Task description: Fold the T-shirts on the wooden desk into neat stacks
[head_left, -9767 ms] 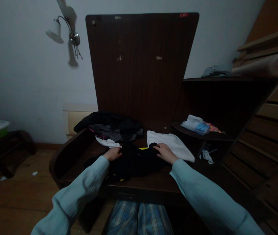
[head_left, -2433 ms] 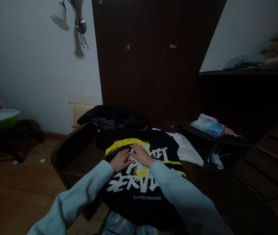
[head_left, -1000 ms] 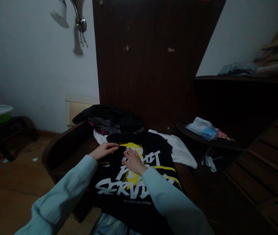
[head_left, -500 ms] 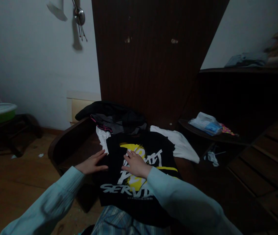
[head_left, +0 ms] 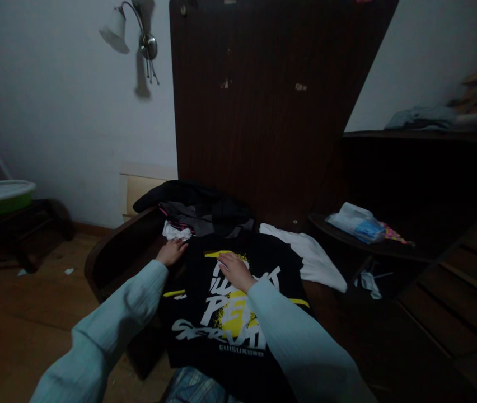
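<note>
A black T-shirt (head_left: 238, 358) with white lettering and a yellow print lies spread in front of me, its lower part over my lap. On the upper part of its print rests my right hand (head_left: 237, 272), flat with the fingers stretched towards the left. My left hand (head_left: 172, 253) reaches to the shirt's upper left edge, beside a crumpled white cloth (head_left: 175, 232); its fingers are extended and look empty. Both wrists are covered by light blue sleeves. Yellow stripes show at the shirt's two sides.
Dark clothes (head_left: 205, 204) are heaped behind the shirt, and a folded white garment (head_left: 314, 257) lies right of it. A curved wooden armrest (head_left: 112, 240) borders the left. To the right, a dark shelf (head_left: 331, 226) holds a plastic packet (head_left: 358, 224). A green basin (head_left: 1, 204) stands far left.
My left hand has moved forward to the shirt's upper edge near the white cloth. My right hand has slid slightly up the print. The view has tilted up a little.
</note>
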### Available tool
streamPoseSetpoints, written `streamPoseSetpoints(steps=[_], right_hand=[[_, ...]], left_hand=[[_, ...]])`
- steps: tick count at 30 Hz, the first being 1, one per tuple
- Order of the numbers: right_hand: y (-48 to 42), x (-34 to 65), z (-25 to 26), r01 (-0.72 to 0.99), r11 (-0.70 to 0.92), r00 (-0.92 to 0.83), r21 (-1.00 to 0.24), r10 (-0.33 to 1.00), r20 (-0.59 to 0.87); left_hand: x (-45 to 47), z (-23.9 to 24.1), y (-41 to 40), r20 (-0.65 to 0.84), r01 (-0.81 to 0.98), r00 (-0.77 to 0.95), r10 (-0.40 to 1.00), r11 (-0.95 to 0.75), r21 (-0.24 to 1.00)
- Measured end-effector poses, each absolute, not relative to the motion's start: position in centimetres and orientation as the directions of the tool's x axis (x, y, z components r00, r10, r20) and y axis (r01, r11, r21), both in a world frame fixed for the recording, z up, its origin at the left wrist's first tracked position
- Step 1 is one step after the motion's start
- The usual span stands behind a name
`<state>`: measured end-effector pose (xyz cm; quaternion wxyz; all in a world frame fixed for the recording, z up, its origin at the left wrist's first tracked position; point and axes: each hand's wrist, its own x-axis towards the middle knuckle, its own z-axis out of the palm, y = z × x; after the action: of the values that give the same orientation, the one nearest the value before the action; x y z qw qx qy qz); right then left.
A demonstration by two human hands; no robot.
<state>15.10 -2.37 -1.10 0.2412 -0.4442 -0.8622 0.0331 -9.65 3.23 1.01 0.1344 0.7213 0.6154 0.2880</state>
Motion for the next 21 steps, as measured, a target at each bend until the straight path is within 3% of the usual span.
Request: streamPoseSetpoints(steps=[9,14,17,21], right_hand=[[-2.2,15.3,-1.2,0.740,0.601,-0.482,-0.301,0.787,0.385],[-2.3,15.4,-1.0,0.729,0.615,-0.499,-0.301,0.778,0.383],[-2.9,15.2,-0.9,0.740,0.605,-0.501,-0.292,0.787,0.360],[-4.5,14.9,-0.9,0.741,0.612,-0.517,-0.276,0.783,0.347]], left_hand=[[-7.2,0.5,5.5,0.283,0.775,0.085,0.955,-0.241,0.584],[-7.7,0.7,3.4,0.324,0.807,-0.028,0.945,-0.170,0.566],[-8.2,0.7,3.0,0.275,0.744,-0.044,0.960,-0.152,0.650],[-9.2,0.4,3.3,0.229,0.512,-0.107,0.967,-0.144,0.847]])
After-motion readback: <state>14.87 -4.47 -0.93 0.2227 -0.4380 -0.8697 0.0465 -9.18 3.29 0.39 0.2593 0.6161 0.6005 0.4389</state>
